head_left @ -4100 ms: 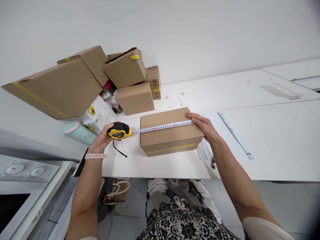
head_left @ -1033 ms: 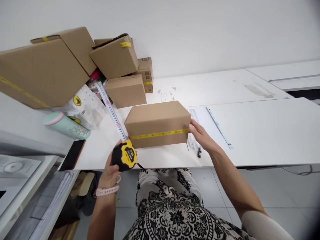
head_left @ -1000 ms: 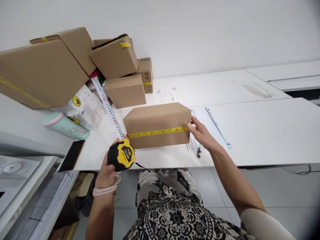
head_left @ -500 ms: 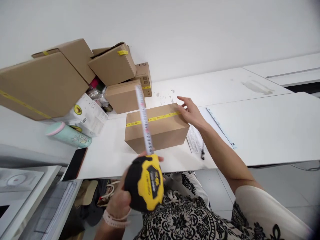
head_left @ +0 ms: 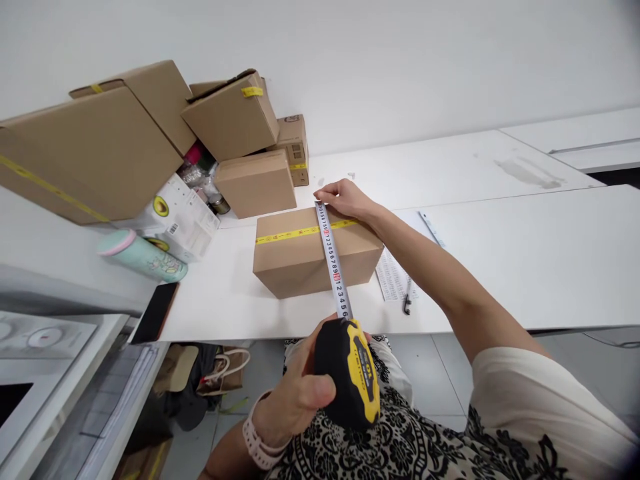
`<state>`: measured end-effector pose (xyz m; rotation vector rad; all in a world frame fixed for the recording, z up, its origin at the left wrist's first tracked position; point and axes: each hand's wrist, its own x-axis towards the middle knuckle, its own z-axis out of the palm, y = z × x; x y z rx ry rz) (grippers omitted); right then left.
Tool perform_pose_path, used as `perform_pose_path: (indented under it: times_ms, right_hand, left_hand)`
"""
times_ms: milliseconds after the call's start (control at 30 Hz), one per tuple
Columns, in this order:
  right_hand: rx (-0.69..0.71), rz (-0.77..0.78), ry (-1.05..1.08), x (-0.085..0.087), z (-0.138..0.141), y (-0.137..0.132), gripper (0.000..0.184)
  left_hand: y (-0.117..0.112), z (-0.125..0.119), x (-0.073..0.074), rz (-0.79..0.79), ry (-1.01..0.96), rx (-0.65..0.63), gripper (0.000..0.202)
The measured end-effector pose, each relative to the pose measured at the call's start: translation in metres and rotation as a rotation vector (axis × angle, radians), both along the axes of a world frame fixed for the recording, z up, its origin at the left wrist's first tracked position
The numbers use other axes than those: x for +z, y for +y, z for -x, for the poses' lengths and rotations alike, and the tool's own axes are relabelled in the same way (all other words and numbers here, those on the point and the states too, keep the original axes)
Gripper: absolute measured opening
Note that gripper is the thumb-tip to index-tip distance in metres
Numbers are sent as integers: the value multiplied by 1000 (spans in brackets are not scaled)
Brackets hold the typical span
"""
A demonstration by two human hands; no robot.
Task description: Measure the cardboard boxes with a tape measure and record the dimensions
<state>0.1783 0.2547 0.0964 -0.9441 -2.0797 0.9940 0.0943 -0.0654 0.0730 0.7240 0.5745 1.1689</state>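
Note:
A brown cardboard box [head_left: 300,263] with a yellow tape stripe lies on the white table [head_left: 500,267] in front of me. My left hand [head_left: 295,397] is closed round a yellow and black tape measure case [head_left: 353,380], held close to my lap below the table edge. Its white blade [head_left: 333,260] runs from the case across the top of the box, front to back. My right hand [head_left: 345,198] pinches the blade's end against the box's far top edge.
Several cardboard boxes [head_left: 240,127] are piled at the back left against the wall, with a white carton [head_left: 175,217] and a mint bottle [head_left: 143,253] lying beside them. A black phone [head_left: 156,310] rests near the table's left edge. A printed sheet and pen [head_left: 406,303] lie right of the box.
The box was turned so its yellow stripe faces up. The blade, earlier along the box's length, now crosses its width; my right hand moved from the box's right end to the blade tip.

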Motion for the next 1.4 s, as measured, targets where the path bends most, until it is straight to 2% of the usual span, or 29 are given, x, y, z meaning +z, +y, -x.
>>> perform_pose_path:
  times_ms: [100,233,333,467,800,1000,1100,1233,1333,1400]
  right_hand:
    - [54,19,-26,-3,5,6,30]
    - [44,59,-8,-12,8,16,17]
    - [20,77,-14,-15,8,20,17]
    - [-23,71,-70,-15,7,20,22]
    - [14,92,-51,-18,9,23,24]
    - [-7,119,46,-11,2,16,29]
    - [-27,80,142,4,-7,-4,30]
    - [73,-64,198,35,-26,-64,34]
    - [168,-105,140,49,-51,-115,34]
    - [160,-124,125,46,-75,-136,32]
  left_hand:
    - [-2,-3,3,3,-8,-33,64]
    - [-6,-10,1,17,-23,-50,64]
    - [-9,-15,-1,36,-11,-36,67]
    - [-10,-18,1,54,23,-39,69]
    - [-7,-16,-6,85,63,-104,87]
    - [-8,-14,-2,154,61,-61,79]
    - [-7,-11,-4,134,99,-18,94]
    - [-2,-3,0,20,235,22,108]
    - [2,9,13,-76,372,36,108]
    - [7,22,27,-176,538,65,107]
